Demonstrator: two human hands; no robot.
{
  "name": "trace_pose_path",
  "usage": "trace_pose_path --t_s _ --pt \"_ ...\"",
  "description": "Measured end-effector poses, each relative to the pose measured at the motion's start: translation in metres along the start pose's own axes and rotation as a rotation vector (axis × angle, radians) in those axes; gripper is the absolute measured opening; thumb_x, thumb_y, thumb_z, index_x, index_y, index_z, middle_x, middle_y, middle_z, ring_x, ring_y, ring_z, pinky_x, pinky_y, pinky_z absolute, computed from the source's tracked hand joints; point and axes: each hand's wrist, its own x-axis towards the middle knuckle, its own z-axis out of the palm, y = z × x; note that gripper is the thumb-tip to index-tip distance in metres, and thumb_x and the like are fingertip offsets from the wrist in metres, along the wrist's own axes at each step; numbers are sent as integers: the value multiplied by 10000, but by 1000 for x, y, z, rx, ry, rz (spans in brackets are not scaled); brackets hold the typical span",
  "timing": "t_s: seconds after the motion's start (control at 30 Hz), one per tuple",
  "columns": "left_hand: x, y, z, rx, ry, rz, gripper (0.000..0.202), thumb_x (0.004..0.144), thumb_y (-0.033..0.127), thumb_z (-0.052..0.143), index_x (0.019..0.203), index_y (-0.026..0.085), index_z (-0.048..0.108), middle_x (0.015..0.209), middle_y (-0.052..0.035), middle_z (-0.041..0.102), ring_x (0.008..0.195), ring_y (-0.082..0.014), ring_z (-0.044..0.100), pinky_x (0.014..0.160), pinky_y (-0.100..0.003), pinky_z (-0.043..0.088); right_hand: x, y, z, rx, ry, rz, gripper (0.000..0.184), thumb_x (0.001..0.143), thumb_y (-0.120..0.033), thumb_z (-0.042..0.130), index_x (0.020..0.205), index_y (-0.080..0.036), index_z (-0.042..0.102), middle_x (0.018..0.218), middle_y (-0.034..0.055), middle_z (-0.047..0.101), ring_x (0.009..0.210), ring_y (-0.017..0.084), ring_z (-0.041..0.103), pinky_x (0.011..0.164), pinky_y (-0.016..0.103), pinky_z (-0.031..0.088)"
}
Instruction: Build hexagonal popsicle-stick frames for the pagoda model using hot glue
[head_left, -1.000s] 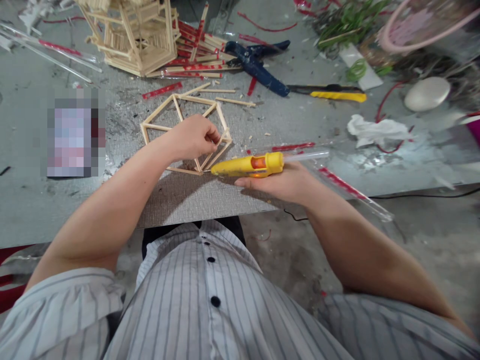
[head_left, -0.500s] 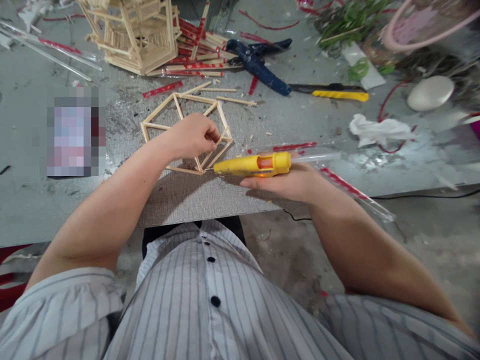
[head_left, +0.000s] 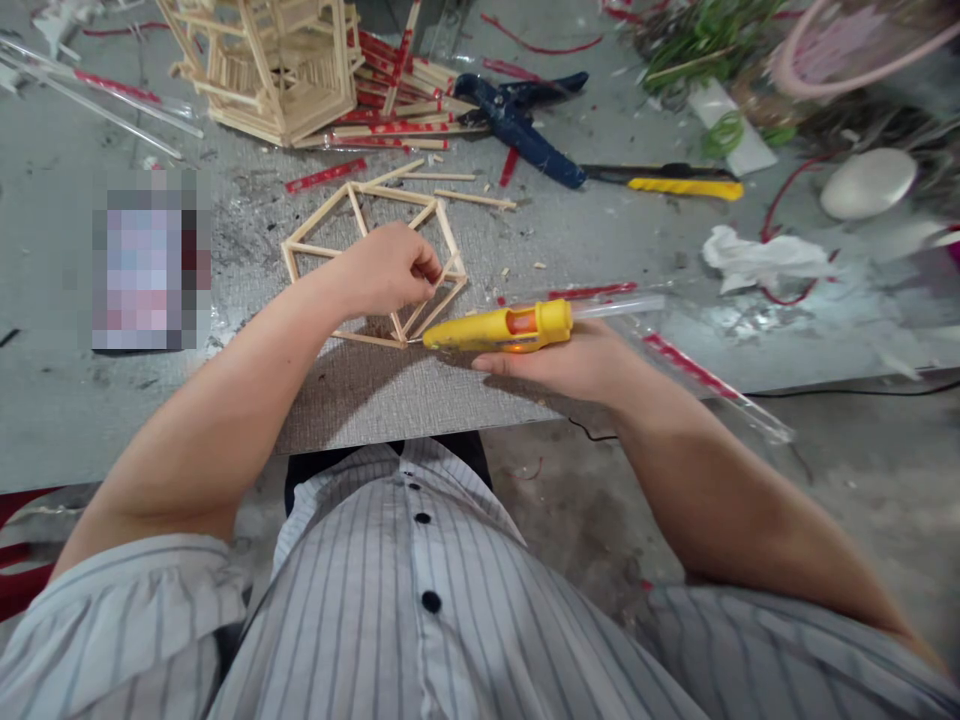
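A flat six-sided frame of thin wooden sticks [head_left: 315, 214] lies on the table near its front edge, with sticks running across its inside. Above its right part, my left hand [head_left: 390, 268] is closed in a pinch on a thin wooden stick [head_left: 450, 266]; the hand covers the frame's middle. My right hand [head_left: 581, 362] is wrapped around a yellow hot glue gun [head_left: 487, 328], with a clear glue stick [head_left: 622, 306] poking out of its back. The gun's nozzle points left and is at the frame's front corner, where the sticks meet.
Behind the frame stand a larger stick structure [head_left: 281, 125] and several red-wrapped sticks [head_left: 405, 130]. Dark blue pliers-like tool [head_left: 529, 135], yellow utility knife [head_left: 682, 187], crumpled tissue [head_left: 761, 258] and a white oval object [head_left: 868, 184] lie right. A blurred-out item [head_left: 142, 270] is left.
My right hand has moved the glue gun slightly left, its nozzle closer in at the frame's front corner. My left hand keeps its pinch in nearly the same place.
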Motion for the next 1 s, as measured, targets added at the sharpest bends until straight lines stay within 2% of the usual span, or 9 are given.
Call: trace_pose_path --t_s 0.17,0.3,0.43,0.63,0.73,0.9,1.0 --pt "0 2 0 12 -4 -23 298 750 231 579 984 136 738 837 -30 696 825 -173 614 766 -277 422 0 1 1 -16 10 -34 321 635 -527 765 803 -255 739 708 -4 683 667 189 632 602 309 519" --pt "0 1 0 9 -17 -18 296 771 225 577 995 114 735 840 -44 698 767 -148 585 747 -272 417 -1 -1 0 -26 10 -35 347 643 -537 751 845 -255 743 737 -4 689 692 195 643 641 326 531" --pt "0 -1 0 25 -20 -17 277 761 225 586 975 139 740 811 -21 688 733 -138 574 724 -269 415 -2 -4 -2 -48 17 -6 362 649 -535 747 861 -241 748 746 8 691 722 217 656 655 347 547" --pt "0 -1 1 9 -28 -14 306 766 214 575 1004 128 747 827 -37 701 765 -154 593 744 -278 418 2 2 -2 -9 59 -20 349 634 -506 770 882 -262 759 824 6 724 820 253 697 796 424 578" --pt "1 0 1 18 -31 -29 329 760 228 580 1030 141 747 849 -31 712 814 -171 618 771 -283 419 1 1 -2 -11 60 -9 330 634 -484 787 875 -259 762 801 9 715 810 265 697 772 419 583" --pt "0 -1 1 11 -27 -13 342 770 225 575 1045 108 741 881 -61 727 768 -159 593 748 -291 428 -4 -4 -3 -37 12 -5 311 664 -500 762 842 -245 749 743 17 696 722 235 677 680 383 573" --pt "0 -1 2 1 -30 -4 342 775 216 563 1039 87 738 873 -77 727 752 -159 582 740 -297 428 -2 -1 -3 -16 39 -37 299 655 -481 770 845 -251 752 764 7 707 750 235 686 719 394 579"
